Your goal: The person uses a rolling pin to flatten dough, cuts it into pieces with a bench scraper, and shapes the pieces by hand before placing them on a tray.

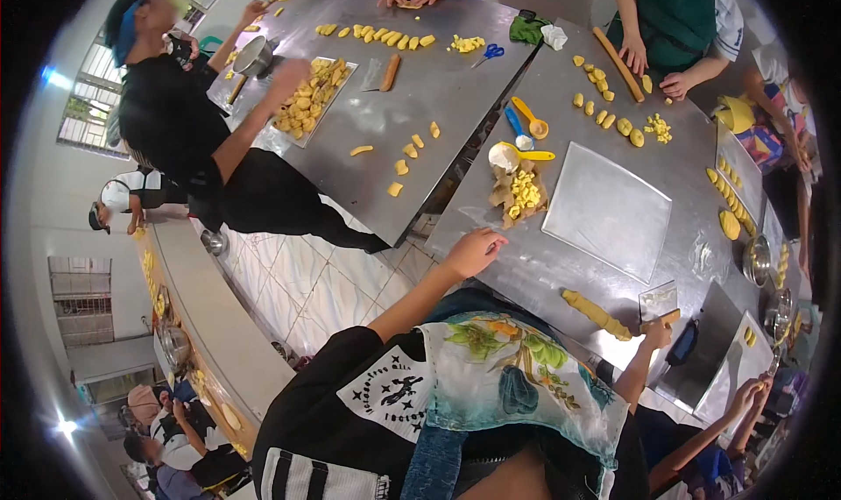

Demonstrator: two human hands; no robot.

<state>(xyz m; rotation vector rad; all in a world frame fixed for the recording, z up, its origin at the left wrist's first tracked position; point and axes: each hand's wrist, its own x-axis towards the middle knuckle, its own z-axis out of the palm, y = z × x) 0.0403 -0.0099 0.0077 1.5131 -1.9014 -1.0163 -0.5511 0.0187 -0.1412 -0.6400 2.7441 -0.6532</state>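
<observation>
**Inspector:** Start nearest you. Your right hand (655,332) is at the near right edge of the steel surface (561,263), its grip closed on the wooden handle of a metal dough scraper (659,301), the blade standing upright on the steel.

**Operator:** And the dough?

**Inspector:** The yellow dough roll (596,313) lies just left of your scraper, close to the blade; I cannot tell whether they touch. Your left hand (474,252) rests on the near left edge of the same surface, fingers curled loosely, grip holding nothing.

**Operator:** Further out?

**Inspector:** Beyond your hands, a bare metal tray (607,209) sits mid-surface. Left of it, cut yellow dough pieces (524,191) lie on brown paper (506,193), with a yellow spoon (523,156) just beyond. Farther still, a blue scoop (517,127) and a second yellow scoop (531,119) lie side by side.

**Operator:** The far end?

**Inspector:** A person in a green apron (674,14) works there beside a wooden rolling pin (618,63) and small dough lumps (604,106). On the left surface (420,97), another person in black reaches over a tray of dough pieces (311,97).
</observation>
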